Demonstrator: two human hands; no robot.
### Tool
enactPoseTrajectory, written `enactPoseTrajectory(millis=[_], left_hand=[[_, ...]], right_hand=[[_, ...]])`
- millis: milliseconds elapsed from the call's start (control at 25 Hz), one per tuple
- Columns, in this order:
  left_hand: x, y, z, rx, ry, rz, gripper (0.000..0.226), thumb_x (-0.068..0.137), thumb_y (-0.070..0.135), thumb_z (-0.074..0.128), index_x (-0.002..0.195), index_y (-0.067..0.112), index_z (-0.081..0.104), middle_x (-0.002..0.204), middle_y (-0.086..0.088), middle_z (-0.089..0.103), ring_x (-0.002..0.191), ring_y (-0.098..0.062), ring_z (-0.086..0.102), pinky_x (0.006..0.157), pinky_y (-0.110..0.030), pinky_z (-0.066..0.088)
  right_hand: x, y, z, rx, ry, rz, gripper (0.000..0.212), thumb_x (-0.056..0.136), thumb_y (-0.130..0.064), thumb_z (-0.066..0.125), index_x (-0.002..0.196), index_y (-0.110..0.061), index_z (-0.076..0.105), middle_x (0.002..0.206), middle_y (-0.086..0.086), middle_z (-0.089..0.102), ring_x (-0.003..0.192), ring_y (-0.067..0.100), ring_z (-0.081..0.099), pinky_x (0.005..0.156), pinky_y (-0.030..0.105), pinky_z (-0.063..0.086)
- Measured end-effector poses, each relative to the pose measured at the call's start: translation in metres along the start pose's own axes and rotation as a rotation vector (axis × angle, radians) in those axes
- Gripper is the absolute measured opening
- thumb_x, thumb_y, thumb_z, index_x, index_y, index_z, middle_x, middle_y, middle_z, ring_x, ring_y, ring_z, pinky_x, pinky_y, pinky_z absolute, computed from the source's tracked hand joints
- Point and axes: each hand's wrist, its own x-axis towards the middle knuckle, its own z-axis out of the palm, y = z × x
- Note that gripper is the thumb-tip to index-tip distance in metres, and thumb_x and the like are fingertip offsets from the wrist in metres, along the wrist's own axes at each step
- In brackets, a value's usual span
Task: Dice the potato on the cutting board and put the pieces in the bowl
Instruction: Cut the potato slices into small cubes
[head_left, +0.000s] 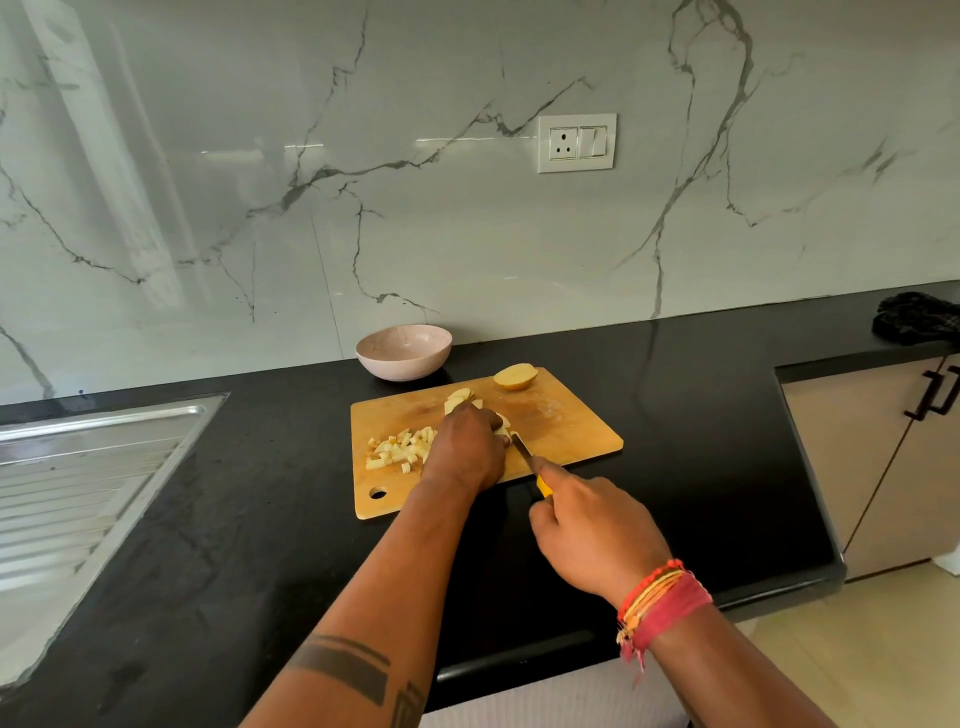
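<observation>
Right hand (597, 535) gripping knife (524, 451), left hand (467, 447) curled over potato slices (460, 399)

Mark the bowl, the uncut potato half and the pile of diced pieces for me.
bowl (415, 364), head view, on its outer front wall.
uncut potato half (514, 376), head view, on its rounded top.
pile of diced pieces (397, 449), head view, on the middle of the heap.

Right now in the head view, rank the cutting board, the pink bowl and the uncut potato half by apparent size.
1. cutting board
2. pink bowl
3. uncut potato half
The bowl sits farther back, yet the order stays clear.
</observation>
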Motion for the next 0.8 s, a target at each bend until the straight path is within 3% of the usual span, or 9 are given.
enactPoseTrajectory(millis=[200, 320, 440, 600, 800], left_hand=[[0.001, -0.005, -0.002, -0.020, -0.015, -0.032, 0.032, 0.096, 0.023, 0.068, 0.127, 0.018, 0.071, 0.127, -0.004, 0.065, 0.114, -0.020, 0.062, 0.099, -0.031, 0.051], [0.000, -0.004, -0.002, -0.030, -0.010, -0.031, 0.027, 0.096, 0.017, 0.064, 0.121, 0.021, 0.074, 0.123, -0.003, 0.068, 0.109, -0.018, 0.064, 0.092, -0.027, 0.052], [0.001, -0.004, -0.001, -0.030, -0.004, -0.025, 0.027, 0.096, 0.013, 0.061, 0.115, 0.021, 0.077, 0.119, -0.003, 0.070, 0.105, -0.017, 0.065, 0.088, -0.025, 0.051], [0.002, -0.001, 0.001, -0.024, 0.015, -0.052, 0.024, 0.097, 0.018, 0.062, 0.116, 0.018, 0.076, 0.119, -0.004, 0.069, 0.104, -0.017, 0.064, 0.087, -0.025, 0.051], [0.000, 0.001, 0.000, -0.009, 0.049, -0.049, 0.028, 0.098, 0.024, 0.063, 0.123, 0.015, 0.073, 0.127, -0.004, 0.065, 0.114, -0.019, 0.061, 0.096, -0.029, 0.049]], right_hand=[[0.027, -0.008, 0.000, 0.043, 0.002, -0.004, 0.053, 0.104, -0.036, 0.040, 0.156, -0.032, 0.036, 0.076, -0.004, 0.061, 0.065, 0.014, 0.060, 0.056, 0.034, 0.049], [0.043, -0.014, 0.002, 0.023, -0.030, -0.027, 0.036, 0.103, -0.034, 0.041, 0.137, -0.027, 0.051, 0.079, -0.002, 0.059, 0.068, 0.018, 0.059, 0.057, 0.033, 0.043], [0.056, -0.016, 0.004, 0.057, -0.066, -0.036, 0.027, 0.104, -0.035, 0.042, 0.124, -0.024, 0.055, 0.083, 0.000, 0.063, 0.073, 0.020, 0.062, 0.059, 0.033, 0.044], [0.050, -0.009, 0.005, 0.051, -0.070, -0.040, 0.036, 0.102, -0.036, 0.042, 0.137, -0.029, 0.051, 0.082, -0.002, 0.063, 0.070, 0.018, 0.061, 0.059, 0.032, 0.044], [0.006, -0.005, 0.005, -0.043, -0.013, -0.050, 0.056, 0.103, -0.037, 0.039, 0.158, -0.031, 0.031, 0.073, -0.006, 0.058, 0.060, 0.009, 0.054, 0.048, 0.029, 0.037]])
